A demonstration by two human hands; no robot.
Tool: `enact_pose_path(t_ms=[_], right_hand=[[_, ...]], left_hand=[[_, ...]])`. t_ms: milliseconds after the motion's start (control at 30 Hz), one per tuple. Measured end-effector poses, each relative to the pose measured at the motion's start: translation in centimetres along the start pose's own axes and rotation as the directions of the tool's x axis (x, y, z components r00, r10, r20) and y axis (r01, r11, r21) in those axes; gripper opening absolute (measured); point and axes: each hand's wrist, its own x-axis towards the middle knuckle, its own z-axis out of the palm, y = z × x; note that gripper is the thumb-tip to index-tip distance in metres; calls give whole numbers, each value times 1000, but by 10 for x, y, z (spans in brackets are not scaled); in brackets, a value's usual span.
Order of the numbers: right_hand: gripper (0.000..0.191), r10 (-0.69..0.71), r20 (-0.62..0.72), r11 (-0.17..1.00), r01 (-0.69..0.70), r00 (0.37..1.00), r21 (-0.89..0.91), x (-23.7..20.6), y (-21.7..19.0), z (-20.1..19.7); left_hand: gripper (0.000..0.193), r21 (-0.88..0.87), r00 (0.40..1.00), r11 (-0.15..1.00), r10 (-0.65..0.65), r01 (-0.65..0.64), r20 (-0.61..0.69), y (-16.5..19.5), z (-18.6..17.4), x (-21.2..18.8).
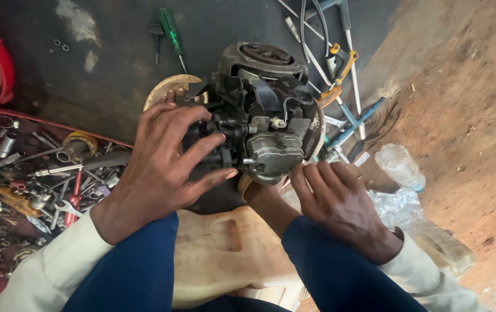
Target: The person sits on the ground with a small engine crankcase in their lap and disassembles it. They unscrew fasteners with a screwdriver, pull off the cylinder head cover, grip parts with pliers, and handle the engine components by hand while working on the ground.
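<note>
Between the knees, on a tan plastic can (225,254), sits one small engine (265,121), looks heavy, hard and greasy, best held by its thick metal body. Left hand (164,167) spread wide, fingers wrapped on the dark left side; right hand (337,199) half open, fingertips touching underneath. Counted: two hands, one green screwdriver (170,32), one clear bottle (399,166), many loose tools (51,179), too many to count
</note>
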Motion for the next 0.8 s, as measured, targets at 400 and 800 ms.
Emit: enact_pose_path(t_ms=[400, 800], right_hand=[[24, 64, 8, 996, -65, 998, 63, -6, -2, 11], [23, 87, -162, 992, -71, 983, 103, -4, 0, 13]], left_hand=[[52, 10, 1000, 1000, -1, 1, -4, 3, 3, 2], [51, 26, 1000, 1000, 5, -5, -2, 8, 6, 8]])
